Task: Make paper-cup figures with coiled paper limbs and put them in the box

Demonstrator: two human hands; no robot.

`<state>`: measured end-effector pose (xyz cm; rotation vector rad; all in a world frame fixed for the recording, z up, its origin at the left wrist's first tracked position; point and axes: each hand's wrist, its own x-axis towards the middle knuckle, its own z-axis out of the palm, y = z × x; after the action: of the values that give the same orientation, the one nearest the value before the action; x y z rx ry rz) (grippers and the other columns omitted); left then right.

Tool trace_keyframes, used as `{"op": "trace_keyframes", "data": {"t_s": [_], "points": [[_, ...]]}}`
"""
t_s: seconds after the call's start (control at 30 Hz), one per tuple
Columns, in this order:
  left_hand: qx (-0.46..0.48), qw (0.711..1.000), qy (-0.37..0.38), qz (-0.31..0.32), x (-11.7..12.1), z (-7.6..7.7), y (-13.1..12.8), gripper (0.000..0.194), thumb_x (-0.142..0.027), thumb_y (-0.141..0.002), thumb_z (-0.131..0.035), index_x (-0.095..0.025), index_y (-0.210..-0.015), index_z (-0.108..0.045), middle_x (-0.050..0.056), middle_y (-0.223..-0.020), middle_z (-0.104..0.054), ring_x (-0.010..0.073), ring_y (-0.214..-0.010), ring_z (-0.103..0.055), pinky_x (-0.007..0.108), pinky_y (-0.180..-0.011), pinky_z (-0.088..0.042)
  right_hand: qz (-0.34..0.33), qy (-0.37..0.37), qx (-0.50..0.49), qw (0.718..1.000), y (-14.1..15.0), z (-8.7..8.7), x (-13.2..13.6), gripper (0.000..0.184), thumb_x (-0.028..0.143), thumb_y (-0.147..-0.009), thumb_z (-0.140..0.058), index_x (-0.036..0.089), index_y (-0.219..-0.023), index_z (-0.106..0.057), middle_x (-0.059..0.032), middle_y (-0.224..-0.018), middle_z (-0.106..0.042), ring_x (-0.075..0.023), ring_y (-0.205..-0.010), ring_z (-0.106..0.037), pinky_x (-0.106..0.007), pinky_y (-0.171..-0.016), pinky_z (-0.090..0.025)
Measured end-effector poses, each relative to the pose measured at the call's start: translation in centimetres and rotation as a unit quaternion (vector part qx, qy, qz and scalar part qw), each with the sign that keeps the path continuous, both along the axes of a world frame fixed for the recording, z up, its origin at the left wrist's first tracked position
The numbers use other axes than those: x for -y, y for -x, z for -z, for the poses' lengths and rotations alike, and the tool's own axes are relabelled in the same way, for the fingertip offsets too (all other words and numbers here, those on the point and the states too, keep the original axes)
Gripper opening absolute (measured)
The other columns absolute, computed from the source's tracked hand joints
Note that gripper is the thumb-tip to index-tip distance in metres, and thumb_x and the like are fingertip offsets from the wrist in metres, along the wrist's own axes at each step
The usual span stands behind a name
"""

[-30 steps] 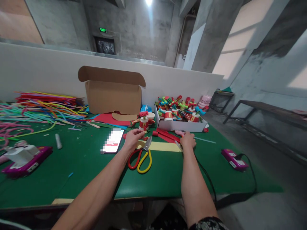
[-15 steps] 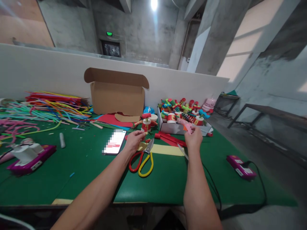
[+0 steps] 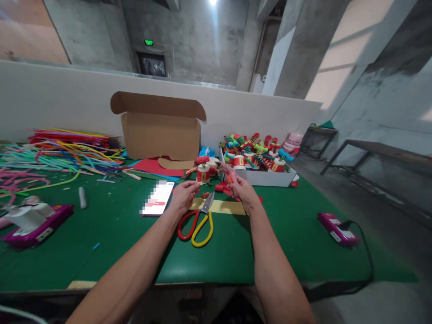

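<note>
My left hand (image 3: 184,196) is closed in a pinch on a small pale yellow piece (image 3: 199,182), partly hidden by the fingertips. In my right hand (image 3: 245,193) is a pink glue gun (image 3: 232,174), its nozzle towards the upper left. Just beyond the left fingertips stands a small red-and-white cup figure (image 3: 203,174) with coiled arms and a red top. Scissors (image 3: 201,221) with one red and one yellow handle lie between my forearms, blades over a pale yellow strip (image 3: 229,207). Red strips (image 3: 222,188) lie beside the right hand.
A white box (image 3: 263,177) full of colourful figures stands at the back right. An upright brown cardboard box (image 3: 160,135) and a pile of pipe cleaners (image 3: 67,153) are at the back left. A phone (image 3: 158,198) and purple power strips (image 3: 338,230) lie on the green table.
My right hand has moved left with the glue gun, towards my left hand and the cup figure. My left hand keeps its pinch. The view has shifted slightly.
</note>
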<state>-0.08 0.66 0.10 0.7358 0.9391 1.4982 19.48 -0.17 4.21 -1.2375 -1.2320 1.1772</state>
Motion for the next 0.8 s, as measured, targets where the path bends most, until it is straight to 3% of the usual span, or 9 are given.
{"op": "trace_keyframes", "data": {"t_s": [0.17, 0.3, 0.43, 0.53, 0.67, 0.8], "points": [[-0.007, 1.0, 0.006, -0.002, -0.16, 0.28, 0.12, 0.037, -0.025, -0.041, -0.088, -0.013, -0.069, -0.068, 0.003, -0.061, -0.065, 0.0103, -0.056, -0.056, 0.021, -0.052, -0.041, -0.019, 0.01, -0.089, 0.996, 0.73, -0.03, 0.32, 0.033, 0.05, -0.072, -0.066, 0.02, -0.073, -0.054, 0.0067, -0.051, -0.047, -0.0076, -0.046, -0.044, -0.023, -0.051, -0.047], [-0.006, 1.0, 0.006, -0.015, -0.2, 0.21, 0.19, 0.034, -0.024, -0.043, -0.087, -0.012, -0.069, -0.067, 0.003, -0.061, -0.065, 0.0108, -0.057, -0.058, 0.021, -0.052, -0.042, -0.074, 0.011, -0.109, 0.991, 0.42, 0.35, 0.66, 0.037, 0.046, -0.067, -0.074, 0.021, -0.084, -0.052, 0.0051, -0.057, -0.054, -0.0105, -0.054, -0.054, -0.027, -0.059, -0.052], [-0.006, 0.999, 0.013, -0.038, -0.24, -0.06, 0.45, 0.029, -0.021, -0.049, -0.084, -0.012, -0.07, -0.066, 0.002, -0.06, -0.064, 0.0092, -0.054, -0.056, 0.019, -0.049, -0.041, -0.112, -0.029, -0.052, 0.992, -0.08, 0.55, 0.79, 0.045, 0.038, -0.065, -0.075, 0.019, -0.098, -0.05, 0.0029, -0.068, -0.062, -0.0114, -0.059, -0.059, -0.022, -0.053, -0.046], [0.0, 0.999, 0.019, -0.049, -0.26, -0.19, 0.62, 0.027, -0.02, -0.052, -0.083, -0.012, -0.069, -0.064, 0.002, -0.059, -0.063, 0.0081, -0.053, -0.056, 0.019, -0.049, -0.041, -0.087, -0.054, 0.007, 0.995, 0.0, 0.67, 0.57, 0.047, 0.036, -0.066, -0.072, 0.018, -0.103, -0.049, 0.0056, -0.065, -0.06, -0.0095, -0.052, -0.055, -0.02, -0.046, -0.039], [-0.003, 0.999, 0.024, -0.04, -0.32, -0.12, 0.67, 0.027, -0.02, -0.053, -0.084, -0.012, -0.07, -0.065, 0.002, -0.059, -0.063, 0.0078, -0.052, -0.055, 0.019, -0.049, -0.041, -0.052, -0.077, 0.101, 0.991, 0.38, 0.8, 0.24, 0.033, 0.041, -0.073, -0.063, 0.016, -0.092, -0.055, 0.0073, -0.053, -0.052, -0.0085, -0.045, -0.047, -0.02, -0.045, -0.036], [-0.006, 0.999, 0.036, -0.038, -0.39, 0.0, 0.61, 0.025, -0.019, -0.053, -0.083, -0.012, -0.069, -0.065, 0.002, -0.059, -0.064, 0.0079, -0.05, -0.055, 0.019, -0.048, -0.041, -0.035, -0.114, 0.145, 0.982, 0.56, 0.7, 0.35, 0.031, 0.043, -0.077, -0.058, 0.016, -0.092, -0.058, 0.0058, -0.053, -0.052, -0.0113, -0.049, -0.05, -0.022, -0.048, -0.039]]}}
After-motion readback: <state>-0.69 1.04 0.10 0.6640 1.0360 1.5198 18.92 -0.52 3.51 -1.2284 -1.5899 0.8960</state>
